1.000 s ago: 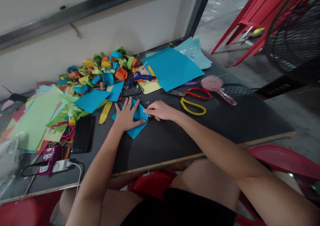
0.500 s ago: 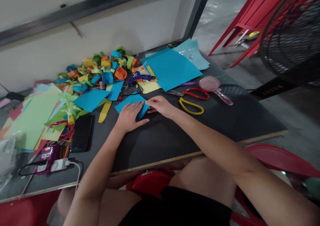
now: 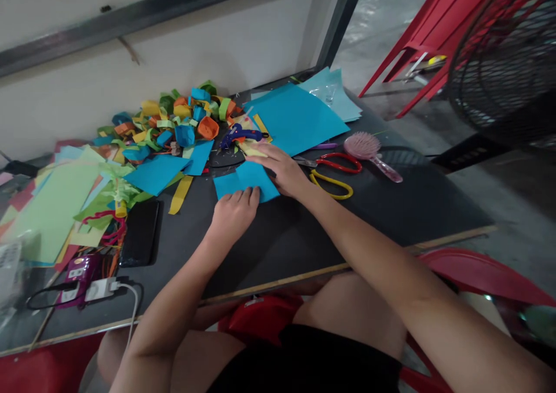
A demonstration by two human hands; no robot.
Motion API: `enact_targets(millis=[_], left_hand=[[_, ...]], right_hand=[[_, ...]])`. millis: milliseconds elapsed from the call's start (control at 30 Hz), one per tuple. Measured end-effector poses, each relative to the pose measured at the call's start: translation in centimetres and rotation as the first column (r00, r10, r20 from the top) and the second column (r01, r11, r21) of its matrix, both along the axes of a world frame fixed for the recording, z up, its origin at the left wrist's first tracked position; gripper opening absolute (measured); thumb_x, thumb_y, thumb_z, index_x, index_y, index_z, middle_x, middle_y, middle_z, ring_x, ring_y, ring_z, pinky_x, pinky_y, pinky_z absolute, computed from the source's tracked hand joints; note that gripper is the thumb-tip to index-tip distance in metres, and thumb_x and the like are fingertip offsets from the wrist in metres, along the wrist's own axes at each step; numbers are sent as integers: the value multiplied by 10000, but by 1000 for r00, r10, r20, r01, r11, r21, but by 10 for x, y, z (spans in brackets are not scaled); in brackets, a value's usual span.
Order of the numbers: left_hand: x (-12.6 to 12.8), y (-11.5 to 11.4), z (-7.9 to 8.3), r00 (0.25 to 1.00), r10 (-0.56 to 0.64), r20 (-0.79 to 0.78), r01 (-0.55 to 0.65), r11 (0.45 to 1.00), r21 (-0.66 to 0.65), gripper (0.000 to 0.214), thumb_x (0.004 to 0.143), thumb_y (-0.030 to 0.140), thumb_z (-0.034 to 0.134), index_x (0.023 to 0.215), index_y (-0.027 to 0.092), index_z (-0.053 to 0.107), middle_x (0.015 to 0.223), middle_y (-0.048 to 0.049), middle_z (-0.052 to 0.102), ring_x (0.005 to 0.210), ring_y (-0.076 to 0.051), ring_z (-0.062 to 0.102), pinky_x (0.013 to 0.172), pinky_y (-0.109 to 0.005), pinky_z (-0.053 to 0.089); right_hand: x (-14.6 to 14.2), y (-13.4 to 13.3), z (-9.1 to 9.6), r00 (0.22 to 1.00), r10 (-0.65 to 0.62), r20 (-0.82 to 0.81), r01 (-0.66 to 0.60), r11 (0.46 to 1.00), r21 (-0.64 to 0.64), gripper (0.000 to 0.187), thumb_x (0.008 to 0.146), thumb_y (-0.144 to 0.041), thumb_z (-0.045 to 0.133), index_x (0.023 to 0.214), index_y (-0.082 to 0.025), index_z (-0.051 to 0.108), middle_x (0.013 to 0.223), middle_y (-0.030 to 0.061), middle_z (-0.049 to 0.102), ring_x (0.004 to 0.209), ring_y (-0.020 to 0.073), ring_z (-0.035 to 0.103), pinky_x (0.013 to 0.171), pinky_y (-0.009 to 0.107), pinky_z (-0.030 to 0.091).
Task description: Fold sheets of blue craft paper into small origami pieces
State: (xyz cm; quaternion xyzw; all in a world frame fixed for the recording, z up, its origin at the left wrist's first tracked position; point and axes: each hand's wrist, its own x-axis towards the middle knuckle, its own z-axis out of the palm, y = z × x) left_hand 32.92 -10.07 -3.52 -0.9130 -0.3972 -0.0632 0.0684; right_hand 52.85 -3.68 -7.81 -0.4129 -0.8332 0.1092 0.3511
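Observation:
A creased sheet of blue paper point(image 3: 249, 176) lies in front of me on the dark table. My left hand point(image 3: 236, 210) is closed on its near edge, fingers curled over it. At the paper's right side is my right hand point(image 3: 280, 166), fingers stretched toward the glue gun and thumb side over the sheet; its lower fingers are partly hidden. Just beyond the sheet rests a blue glue gun point(image 3: 243, 135). Right of my right hand lie red-handled scissors point(image 3: 341, 161) and a yellow-handled pair point(image 3: 332, 186).
Folded paper pieces point(image 3: 174, 124) are heaped along the wall. Large blue sheets point(image 3: 299, 118) lie at the back, with a pink hairbrush point(image 3: 365, 147) to their right. Leftward are a black phone point(image 3: 139, 234), coloured papers point(image 3: 56, 202) and a purple power socket point(image 3: 80, 271). A fan point(image 3: 508, 74) stands at right.
The blue paper has been opened out and turned, showing a crease. My left hand has curled its fingers at the near edge. My right hand has moved from a pinch to stretched fingers, farther out.

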Motion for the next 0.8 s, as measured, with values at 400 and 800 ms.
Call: enact_targets(millis=[400,800], left_hand=[[-47,20,0,861,-43,507,-219,868,446,201,930,341,540,879,297,730,795,-2,767,834,-210,733,916,-456,407],[-41,22,2,799,-267,539,-144,785,603,107,895,293,616,871,292,720,761,36,762,718,-165,708,929,-399,299]], right_hand=[[-17,-9,-5,996,87,19,-81,975,-207,362,944,-287,461,1243,-227,657,1232,34,680,1156,210,639,1034,363,477],[-14,-8,-2,994,88,-70,-101,969,-225,415,873,-119,486,1209,-266,681,1224,-31,671,1145,189,646,1022,314,500]])
